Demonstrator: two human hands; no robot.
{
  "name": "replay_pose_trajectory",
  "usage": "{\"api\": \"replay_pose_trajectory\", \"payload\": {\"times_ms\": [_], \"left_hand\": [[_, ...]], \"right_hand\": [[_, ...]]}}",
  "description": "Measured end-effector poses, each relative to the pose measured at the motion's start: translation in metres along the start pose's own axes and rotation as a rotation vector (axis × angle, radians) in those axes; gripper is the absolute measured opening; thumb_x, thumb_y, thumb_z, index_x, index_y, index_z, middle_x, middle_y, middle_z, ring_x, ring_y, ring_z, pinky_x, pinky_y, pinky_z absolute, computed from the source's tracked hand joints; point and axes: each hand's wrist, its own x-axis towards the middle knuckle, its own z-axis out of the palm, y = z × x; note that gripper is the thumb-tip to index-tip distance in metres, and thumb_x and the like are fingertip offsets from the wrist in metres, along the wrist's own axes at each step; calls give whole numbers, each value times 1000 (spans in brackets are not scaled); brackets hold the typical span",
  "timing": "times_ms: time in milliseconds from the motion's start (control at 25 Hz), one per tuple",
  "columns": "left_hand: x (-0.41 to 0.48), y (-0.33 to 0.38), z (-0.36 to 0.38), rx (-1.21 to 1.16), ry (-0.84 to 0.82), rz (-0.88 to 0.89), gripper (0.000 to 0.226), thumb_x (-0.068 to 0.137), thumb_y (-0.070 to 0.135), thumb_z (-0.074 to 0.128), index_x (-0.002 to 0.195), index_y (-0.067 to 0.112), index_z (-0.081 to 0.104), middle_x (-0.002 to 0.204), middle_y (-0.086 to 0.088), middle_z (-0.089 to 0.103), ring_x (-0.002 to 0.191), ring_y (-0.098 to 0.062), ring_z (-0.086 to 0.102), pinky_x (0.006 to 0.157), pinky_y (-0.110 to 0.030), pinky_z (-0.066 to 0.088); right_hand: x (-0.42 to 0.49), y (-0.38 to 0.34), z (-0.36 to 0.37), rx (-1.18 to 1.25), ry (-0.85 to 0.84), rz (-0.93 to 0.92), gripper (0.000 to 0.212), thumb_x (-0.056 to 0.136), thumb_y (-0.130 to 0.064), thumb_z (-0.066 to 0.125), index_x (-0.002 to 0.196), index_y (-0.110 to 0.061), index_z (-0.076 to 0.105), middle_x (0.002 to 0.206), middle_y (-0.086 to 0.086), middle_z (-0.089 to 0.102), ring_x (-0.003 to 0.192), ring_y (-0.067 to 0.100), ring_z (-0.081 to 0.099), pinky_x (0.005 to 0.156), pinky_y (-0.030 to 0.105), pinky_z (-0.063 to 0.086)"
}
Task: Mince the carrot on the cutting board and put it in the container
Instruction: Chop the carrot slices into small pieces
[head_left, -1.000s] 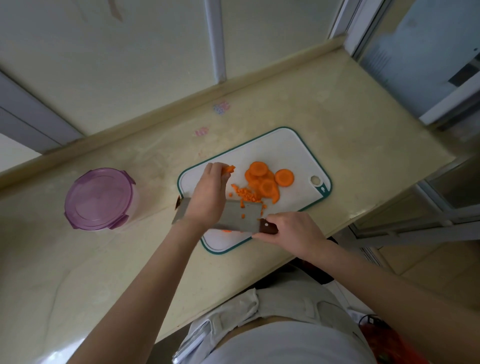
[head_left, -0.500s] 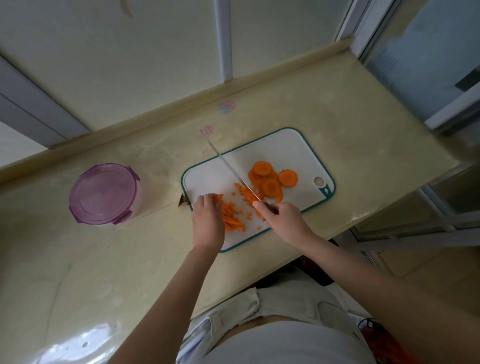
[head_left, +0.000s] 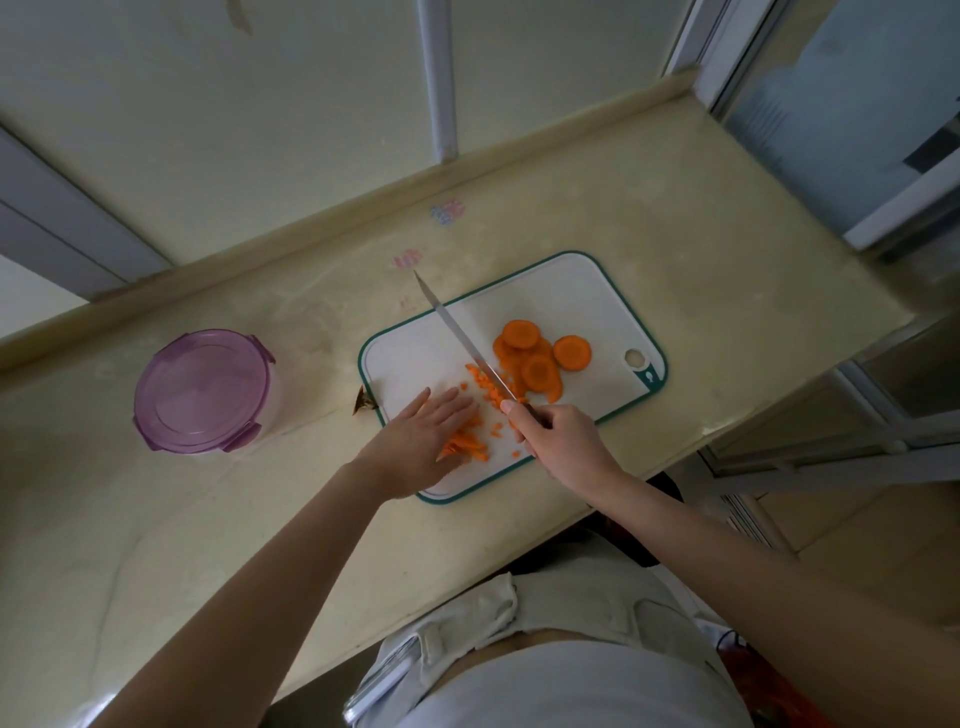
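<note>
Uncurling, the left hand (head_left: 415, 447) now lies flat on carrot strips (head_left: 467, 446); knife (head_left: 457, 332) unmoved.

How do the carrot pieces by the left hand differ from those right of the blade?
The round slices are whole discs, overlapping, untouched. The cut strips are thin sticks and bits, scattered, partly under the flat left hand. Both are orange and lie on the cutting board.

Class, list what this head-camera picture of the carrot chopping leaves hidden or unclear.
Head view: left hand covers part of the carrot strips.
Head view: purple lid hides whatever the container holds.
Head view: right hand wraps the knife handle, hiding it.
Head view: small dark object beside the cutting board, too small to identify.
</note>
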Motion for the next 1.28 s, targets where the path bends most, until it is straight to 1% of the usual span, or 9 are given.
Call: {"api": "replay_pose_trajectory", "payload": {"times_ms": [80, 160, 320, 520, 640, 840, 920, 1080, 1280], "left_hand": [[0, -6, 4, 99, 18, 81, 66, 94, 31, 51, 148, 11, 19, 154, -4, 22, 144, -18, 16, 116, -31, 2], [0, -8, 10, 213, 100, 134, 75, 71, 14, 77, 137, 5, 42, 137, -11, 49, 128, -25, 46, 109, -33, 30], [1, -8, 23, 217, 279, 109, 77, 46, 2, 87, 118, 2, 59, 106, -11, 62, 98, -26, 62, 81, -32, 53], [1, 12, 40, -34, 476, -148, 66, 55, -3, 85, 114, 0, 56, 98, -14, 58, 93, -26, 52, 71, -32, 54], [1, 33, 36, -145, 470, -330, 58, 60, -2, 82, 114, -2, 60, 99, -16, 59, 95, -26, 51, 73, -34, 54], [-7, 22, 21, -174, 473, -327, 50, 84, 19, 59, 130, 2, 50, 119, -16, 58, 113, -35, 52, 105, -47, 35], [-17, 7, 14, -158, 478, -360, 45, 77, 9, 55, 122, 3, 54, 115, -16, 59, 107, -36, 53, 97, -42, 40], [-29, -14, 13, -6, 401, -365, 33, 58, -4, 77, 84, 11, 63, 80, -9, 56, 75, -32, 56, 67, -35, 48], [-32, -17, 17, 61, 326, -314, 33, 60, -2, 80, 78, 15, 58, 76, -5, 53, 69, -25, 52, 61, -31, 45]], "right_hand": [[-1, -1, 0, -9, 0, -10, 42, 93, -43, 54, 58, -20, 54, 38, -17, 49, 39, -3, 47, 54, 15, 38], [-2, -1, 0, -23, 1, -25, 44, 93, -44, 54, 57, -19, 54, 39, -15, 49, 39, -2, 46, 54, 16, 39], [-3, 5, 0, -45, 3, -25, 44, 92, -45, 54, 58, -18, 56, 40, -12, 47, 41, 0, 43, 54, 20, 37], [-4, 3, -1, -20, 6, 8, 41, 93, -43, 55, 59, -20, 55, 38, -18, 48, 40, -4, 46, 52, 15, 33], [-4, -1, 1, 1, -2, 9, 41, 92, -44, 54, 59, -20, 54, 38, -18, 48, 38, -4, 47, 50, 12, 32], [-4, -2, 5, -26, -7, -15, 43, 92, -46, 53, 59, -19, 54, 38, -18, 48, 38, -2, 47, 56, 21, 41], [-4, 0, 6, -21, 2, -15, 45, 92, -47, 54, 58, -17, 55, 38, -16, 49, 39, 1, 46, 57, 25, 43], [-3, -2, 7, -27, -4, -17, 45, 91, -46, 54, 58, -16, 55, 41, -12, 50, 38, 2, 45, 51, 19, 35], [-2, -1, 7, -41, -4, -20, 45, 91, -47, 54, 59, -16, 56, 47, -8, 49, 39, 1, 44, 52, 20, 36]]}}
